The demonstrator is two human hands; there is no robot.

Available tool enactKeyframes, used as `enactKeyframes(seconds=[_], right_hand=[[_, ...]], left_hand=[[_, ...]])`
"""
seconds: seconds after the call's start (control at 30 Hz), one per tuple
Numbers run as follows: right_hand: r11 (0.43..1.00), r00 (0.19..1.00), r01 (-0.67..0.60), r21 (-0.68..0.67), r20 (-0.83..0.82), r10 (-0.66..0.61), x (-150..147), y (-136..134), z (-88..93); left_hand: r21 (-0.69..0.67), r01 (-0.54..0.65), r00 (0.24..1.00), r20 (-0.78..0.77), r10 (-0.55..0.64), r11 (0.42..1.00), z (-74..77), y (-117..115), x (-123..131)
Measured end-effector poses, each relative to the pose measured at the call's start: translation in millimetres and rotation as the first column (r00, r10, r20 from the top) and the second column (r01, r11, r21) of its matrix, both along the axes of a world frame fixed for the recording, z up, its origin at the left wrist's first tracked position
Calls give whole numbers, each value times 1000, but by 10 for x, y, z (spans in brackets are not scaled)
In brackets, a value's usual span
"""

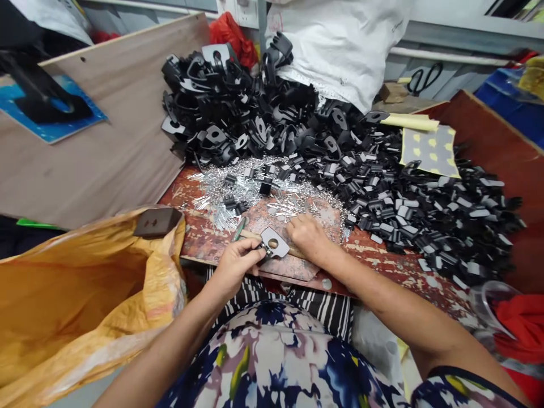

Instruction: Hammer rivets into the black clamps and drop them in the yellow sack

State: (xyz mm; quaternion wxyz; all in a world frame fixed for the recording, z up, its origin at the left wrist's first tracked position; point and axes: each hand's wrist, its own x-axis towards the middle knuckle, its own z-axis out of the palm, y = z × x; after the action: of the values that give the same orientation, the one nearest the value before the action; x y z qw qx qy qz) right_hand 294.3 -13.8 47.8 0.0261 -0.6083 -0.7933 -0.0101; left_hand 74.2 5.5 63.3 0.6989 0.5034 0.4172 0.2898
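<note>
My left hand (240, 258) is closed on a flat grey-and-black plastic clip (280, 237) with a round hole, held above the table's front edge. At the clip's near left end, my fingertips pinch a small dark hinge part. A hammer lies behind the clip, its greenish head (239, 228) to the left and its wooden handle (250, 234) running toward my right hand. My right hand (309, 238) is closed, knuckles up, at the near edge of the loose metal pins (293, 207). Its fingertips are hidden, so whatever it holds cannot be made out.
Black clip pieces (255, 124) are heaped at the back, and smaller black parts (395, 209) to the right. Wooden boards (106, 130) wall the left side. An open yellow sack (106, 272) with a dark block (157, 222) is at left. A clear tub (488, 300) stands at right.
</note>
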Motion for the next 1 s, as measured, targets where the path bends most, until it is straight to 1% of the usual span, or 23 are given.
enactKeyframes(seconds=[0.07,0.1,0.13,0.17,0.2,0.27,0.3,0.33,0.4,0.5,0.6,0.73,0.8,0.83,0.9,0.97,1.0], right_hand=[[1000,1000,9,24,1,-9,48,7,-13],[999,999,19,50,-29,-18,85,-2,-6],[995,995,32,93,-95,-23,120,-20,12],[988,980,50,145,-196,-20,146,-50,42],[978,947,69,196,-320,-3,156,-93,85],[960,831,98,262,-552,65,115,-208,203],[958,776,96,272,-623,99,64,-276,272],[959,731,86,271,-671,124,-2,-344,342],[964,673,63,260,-724,151,-155,-462,462],[966,645,69,249,-750,147,-352,-555,548],[965,661,74,250,-737,140,-449,-551,523],[971,671,71,231,-731,125,-474,-508,464],[968,702,72,242,-701,123,-483,-510,478],[964,731,69,258,-670,127,-496,-518,497],[947,820,38,318,-551,152,-551,-543,546],[908,918,-52,415,-339,208,-644,-562,586],[875,949,-108,471,-214,232,-697,-564,595]], left_hand=[[-103,-41,993,107,52,994,-9,-2,-9],[-149,-51,985,155,75,987,-11,1,-17],[-190,-59,976,197,97,980,-13,6,-26],[-222,-63,965,234,116,973,-17,11,-35],[-248,-66,955,266,133,967,-22,17,-43],[-287,-74,934,317,167,955,-38,22,-47],[-303,-79,923,338,184,950,-46,21,-40],[-314,-85,914,353,200,946,-52,18,-28],[-326,-89,906,366,212,941,-57,4,9],[-330,-83,910,360,207,940,-48,-25,73],[-337,-80,908,365,208,938,-42,-58,110],[-331,-70,906,374,199,941,-53,-103,102],[-327,-75,907,369,201,942,-69,-127,88],[-325,-81,907,367,205,942,-78,-140,83],[-322,-104,902,368,225,941,-94,-170,88],[-327,-147,885,379,272,933,-103,-204,115],[-337,-172,872,386,303,926,-105,-220,135]])
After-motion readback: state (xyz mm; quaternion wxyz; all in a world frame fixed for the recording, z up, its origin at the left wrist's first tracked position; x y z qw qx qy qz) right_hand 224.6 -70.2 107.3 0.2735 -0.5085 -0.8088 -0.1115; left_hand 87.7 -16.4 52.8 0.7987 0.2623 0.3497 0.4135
